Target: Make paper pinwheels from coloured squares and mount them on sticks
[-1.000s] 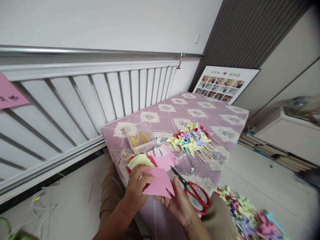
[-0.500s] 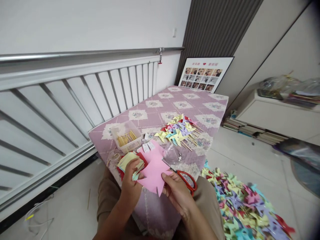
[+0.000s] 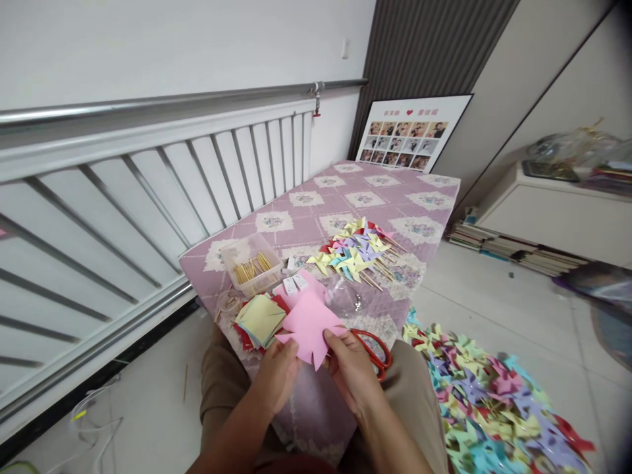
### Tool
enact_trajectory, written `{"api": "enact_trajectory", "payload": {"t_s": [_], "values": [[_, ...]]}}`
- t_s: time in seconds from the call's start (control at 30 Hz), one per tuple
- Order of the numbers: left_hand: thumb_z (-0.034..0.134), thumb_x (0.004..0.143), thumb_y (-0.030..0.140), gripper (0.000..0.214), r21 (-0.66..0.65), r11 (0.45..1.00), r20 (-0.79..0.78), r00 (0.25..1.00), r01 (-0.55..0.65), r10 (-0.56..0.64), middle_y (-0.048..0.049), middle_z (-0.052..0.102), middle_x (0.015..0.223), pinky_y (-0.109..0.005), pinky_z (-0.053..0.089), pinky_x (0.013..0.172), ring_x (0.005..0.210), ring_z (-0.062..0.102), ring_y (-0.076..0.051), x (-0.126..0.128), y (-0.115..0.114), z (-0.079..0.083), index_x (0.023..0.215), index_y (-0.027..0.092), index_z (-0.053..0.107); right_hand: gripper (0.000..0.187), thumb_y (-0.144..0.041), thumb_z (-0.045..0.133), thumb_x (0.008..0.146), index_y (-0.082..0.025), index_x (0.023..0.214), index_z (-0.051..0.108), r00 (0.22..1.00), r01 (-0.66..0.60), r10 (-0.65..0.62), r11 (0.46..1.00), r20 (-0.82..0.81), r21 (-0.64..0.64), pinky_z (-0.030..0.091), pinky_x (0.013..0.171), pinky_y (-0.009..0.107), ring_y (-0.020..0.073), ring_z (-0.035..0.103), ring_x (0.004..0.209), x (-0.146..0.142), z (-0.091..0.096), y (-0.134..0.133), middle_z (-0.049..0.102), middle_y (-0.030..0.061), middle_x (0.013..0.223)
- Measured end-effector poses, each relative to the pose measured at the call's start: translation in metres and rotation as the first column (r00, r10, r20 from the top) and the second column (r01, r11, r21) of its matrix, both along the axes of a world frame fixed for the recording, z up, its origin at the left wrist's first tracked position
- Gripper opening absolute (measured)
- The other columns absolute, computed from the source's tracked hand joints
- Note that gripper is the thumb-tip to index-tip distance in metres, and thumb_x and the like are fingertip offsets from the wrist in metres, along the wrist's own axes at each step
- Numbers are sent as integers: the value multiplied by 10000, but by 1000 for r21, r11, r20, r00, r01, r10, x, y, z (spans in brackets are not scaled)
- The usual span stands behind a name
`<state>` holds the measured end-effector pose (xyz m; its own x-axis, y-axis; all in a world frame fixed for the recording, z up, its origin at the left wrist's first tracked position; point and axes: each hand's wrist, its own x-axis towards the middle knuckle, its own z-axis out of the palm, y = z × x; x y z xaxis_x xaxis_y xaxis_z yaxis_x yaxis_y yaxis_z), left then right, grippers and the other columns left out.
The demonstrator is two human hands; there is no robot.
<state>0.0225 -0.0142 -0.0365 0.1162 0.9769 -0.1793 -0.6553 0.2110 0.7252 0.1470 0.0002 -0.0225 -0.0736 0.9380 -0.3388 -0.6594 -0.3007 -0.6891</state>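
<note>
A pink paper square (image 3: 310, 324) with slits cut in from its corners is held up between both hands. My left hand (image 3: 277, 368) pinches its lower left corner, thumb on top. On the right edge, my right hand (image 3: 351, 362) grips the paper with the thumb over it and the fingers beneath. Red-handled scissors (image 3: 378, 352) lie just beyond my right hand, their blades mostly hidden. Left of the paper is a stack of cut yellow and red paper squares (image 3: 260, 319). More pink paper (image 3: 316, 287) lies behind, with small white boxes (image 3: 295, 284) on it.
A clear plastic box of short sticks (image 3: 253, 266) stands at the table's left. Finished paper pinwheels (image 3: 353, 253) on sticks lie mid-table, near a clear bag (image 3: 345, 299). Many pinwheels (image 3: 494, 401) are piled on the floor at right. A white railing (image 3: 207, 178) borders the table.
My left hand has come down from its raised, spread position beside the yellow stack and now pinches the pink paper's corner. My right hand keeps its hold. The view has shifted slightly.
</note>
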Motion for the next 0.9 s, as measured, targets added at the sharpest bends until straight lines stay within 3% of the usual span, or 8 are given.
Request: {"api": "enact_trajectory", "payload": {"t_s": [0.17, 0.33, 0.53, 0.7, 0.9], "values": [[698, 778, 280, 401, -87, 995, 88, 994, -50, 57, -103, 694, 1152, -400, 496, 931, 1082, 641, -254, 1, 13, 14, 1154, 178, 602, 243, -367, 820, 674, -206, 814, 702, 995, 18, -21, 999, 94, 38, 490, 587, 261, 155, 630, 640, 0, -4, 1, 751, -7, 796], [709, 775, 256, 378, -201, 978, 125, 989, -54, 80, -98, 720, 1084, -352, 527, 857, 973, 682, -226, 0, 14, 12, 1126, 161, 608, 297, -407, 801, 689, -203, 875, 691, 985, 12, -19, 999, 173, 44, 475, 595, 276, 179, 643, 680, 5, -8, 2, 758, 11, 832], [709, 775, 300, 504, -159, 987, 167, 986, -2, 29, -123, 684, 1184, -418, 479, 980, 1136, 617, -276, -2, 7, 10, 1240, 165, 564, 261, -414, 799, 680, -216, 799, 679, 980, 13, -22, 999, 199, 44, 498, 647, 315, 221, 656, 747, 3, -12, 2, 749, 20, 820], [706, 770, 327, 478, -83, 996, 128, 991, -26, 37, -104, 671, 1218, -410, 456, 1014, 1191, 583, -261, 1, -1, 1, 1219, 219, 580, 230, -403, 793, 679, -230, 767, 671, 979, 70, -74, 997, 192, 29, 489, 618, 299, 187, 607, 652, -4, -19, 2, 704, -11, 719], [671, 801, 308, 323, -170, 977, 68, 988, -125, 138, -105, 707, 1131, -418, 464, 1007, 1117, 628, -262, 7, 0, -9, 1099, 190, 627, 269, -419, 771, 711, -210, 852, 676, 969, 10, -17, 1000, 248, 30, 443, 564, 268, 156, 555, 588, -9, -30, -4, 672, -22, 701]]}}
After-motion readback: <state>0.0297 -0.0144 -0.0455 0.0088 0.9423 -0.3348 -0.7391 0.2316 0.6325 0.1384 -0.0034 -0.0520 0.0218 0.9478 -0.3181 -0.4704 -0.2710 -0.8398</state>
